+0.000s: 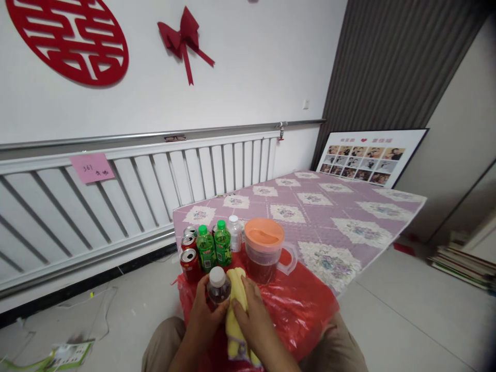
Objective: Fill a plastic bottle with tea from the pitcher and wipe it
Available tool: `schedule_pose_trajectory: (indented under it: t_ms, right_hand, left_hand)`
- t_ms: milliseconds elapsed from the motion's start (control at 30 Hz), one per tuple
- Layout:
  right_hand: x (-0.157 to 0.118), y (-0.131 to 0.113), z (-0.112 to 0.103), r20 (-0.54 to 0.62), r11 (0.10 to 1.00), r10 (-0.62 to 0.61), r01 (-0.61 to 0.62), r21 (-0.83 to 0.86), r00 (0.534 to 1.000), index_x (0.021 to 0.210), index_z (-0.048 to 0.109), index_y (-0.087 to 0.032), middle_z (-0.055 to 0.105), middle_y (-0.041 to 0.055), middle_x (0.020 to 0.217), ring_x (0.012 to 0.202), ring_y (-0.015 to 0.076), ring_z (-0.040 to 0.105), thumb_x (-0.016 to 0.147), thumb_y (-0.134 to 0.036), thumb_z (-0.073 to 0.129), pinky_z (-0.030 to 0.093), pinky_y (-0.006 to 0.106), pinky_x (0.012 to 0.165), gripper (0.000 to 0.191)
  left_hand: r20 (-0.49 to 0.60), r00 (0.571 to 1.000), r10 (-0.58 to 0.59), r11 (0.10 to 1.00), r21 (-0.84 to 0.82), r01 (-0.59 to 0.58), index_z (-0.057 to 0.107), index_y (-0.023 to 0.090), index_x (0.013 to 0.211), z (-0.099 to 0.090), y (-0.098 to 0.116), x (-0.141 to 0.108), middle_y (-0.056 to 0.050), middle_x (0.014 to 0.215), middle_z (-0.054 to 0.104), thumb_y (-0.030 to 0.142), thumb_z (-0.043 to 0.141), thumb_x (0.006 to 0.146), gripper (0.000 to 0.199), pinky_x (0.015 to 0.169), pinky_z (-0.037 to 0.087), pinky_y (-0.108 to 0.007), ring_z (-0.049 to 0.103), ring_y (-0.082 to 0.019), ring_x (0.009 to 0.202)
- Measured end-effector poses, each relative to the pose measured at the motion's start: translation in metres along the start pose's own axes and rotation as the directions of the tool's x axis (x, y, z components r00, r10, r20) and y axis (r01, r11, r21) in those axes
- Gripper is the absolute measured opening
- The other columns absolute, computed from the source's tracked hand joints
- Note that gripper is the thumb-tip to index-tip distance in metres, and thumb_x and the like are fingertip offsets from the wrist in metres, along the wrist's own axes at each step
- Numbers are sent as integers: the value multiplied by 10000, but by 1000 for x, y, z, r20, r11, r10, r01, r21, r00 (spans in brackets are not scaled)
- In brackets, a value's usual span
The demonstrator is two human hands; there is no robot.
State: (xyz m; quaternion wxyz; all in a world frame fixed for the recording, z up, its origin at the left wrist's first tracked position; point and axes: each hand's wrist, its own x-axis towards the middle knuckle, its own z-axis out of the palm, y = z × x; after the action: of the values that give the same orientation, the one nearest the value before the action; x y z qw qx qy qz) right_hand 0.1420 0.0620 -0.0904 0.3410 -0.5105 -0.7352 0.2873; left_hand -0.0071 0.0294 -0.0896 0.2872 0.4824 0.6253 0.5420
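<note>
My left hand (205, 310) is wrapped round a clear plastic bottle (219, 290) with a white cap and dark contents, held upright. In my right hand (251, 309) is a folded yellow cloth (237, 299), close against the bottle's right side. Both are over a red plastic sheet (298, 310) at the table's near corner. Behind the cloth stands a clear pitcher (263, 261) with an orange lid and dark liquid inside. Two green bottles (206, 249) with green caps and a white-capped clear bottle (235, 235) stand behind my left hand. The lower part of the held bottle is hidden.
Several opened red cans (189, 262) line the table's left edge. A purple flowered tablecloth (256, 206) covers the table, which runs back to a white radiator (155, 178). A photo board (395, 142) leans at the far right. Books (461, 266) are stacked at the right.
</note>
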Motion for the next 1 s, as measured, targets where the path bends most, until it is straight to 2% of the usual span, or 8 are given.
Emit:
schedule_pose_trajectory:
  t_ms: [200,267,400,533,667,733,800,1000]
  right_hand:
    - [-1,-23,-14,-78,988,-132,137,70,988,1438,425,-136,362,153,1535,1407,249,378,869,-267,481,350,403,1147,587]
    - [0,-20,-12,-69,992,-118,121,46,991,1435,433,-136,367,152,1534,1408,254,378,866,-257,479,341,407,1153,583]
    - [2,-3,-2,-3,999,-10,10,-37,1000,1405,464,-50,448,213,1472,1369,283,440,848,-225,476,353,416,1142,583]
    - [1,10,4,40,995,53,-50,-87,998,1387,499,-80,522,198,1423,1339,290,484,830,-205,491,374,428,1123,572]
    - [0,13,5,56,995,31,-26,-95,998,1401,479,-73,509,196,1440,1354,283,466,839,-207,476,370,434,1126,578]
    - [-1,14,5,62,996,24,-18,-83,998,1407,459,-44,498,210,1444,1355,277,463,841,-208,468,366,429,1130,590]
    - [-1,15,4,53,998,20,-17,-59,998,1412,448,-45,496,209,1445,1356,271,461,843,-218,466,363,430,1132,594]
    - [-4,5,-3,-7,999,-3,4,43,1000,1441,392,-53,424,213,1494,1405,279,387,859,-260,463,323,470,1155,622]
  left_hand:
    - [-22,1000,-14,1000,-26,13,458,186,1264,2,-5,2,-122,1277,623,247,692,672,640,957,529,-383,652,-246,1095]
    - [-2,1000,-9,999,-47,8,438,192,1273,2,-6,2,-127,1286,611,244,688,681,645,958,529,-389,654,-242,1090]
    - [24,1000,-15,1000,-11,16,406,172,1289,0,-1,1,-140,1297,586,266,684,701,657,1010,498,-430,625,-254,1133]
    - [113,993,15,1000,-13,-14,348,173,1377,-9,4,3,-144,1409,509,206,644,709,732,1106,419,-423,537,-258,1279]
    - [291,953,82,994,-90,-58,260,212,1484,-25,4,13,-120,1538,385,151,624,731,838,1156,359,-415,416,-251,1396]
    - [384,920,77,996,-65,-56,324,215,1468,-32,4,21,-110,1506,447,143,655,717,824,1153,359,-442,452,-272,1366]
    - [428,902,61,998,-11,-62,396,212,1432,-37,7,28,-103,1449,523,127,693,683,810,1140,370,-466,497,-295,1321]
    - [391,919,53,996,40,-75,451,202,1349,-33,15,26,-100,1314,620,187,747,676,735,1067,437,-431,588,-282,1191]
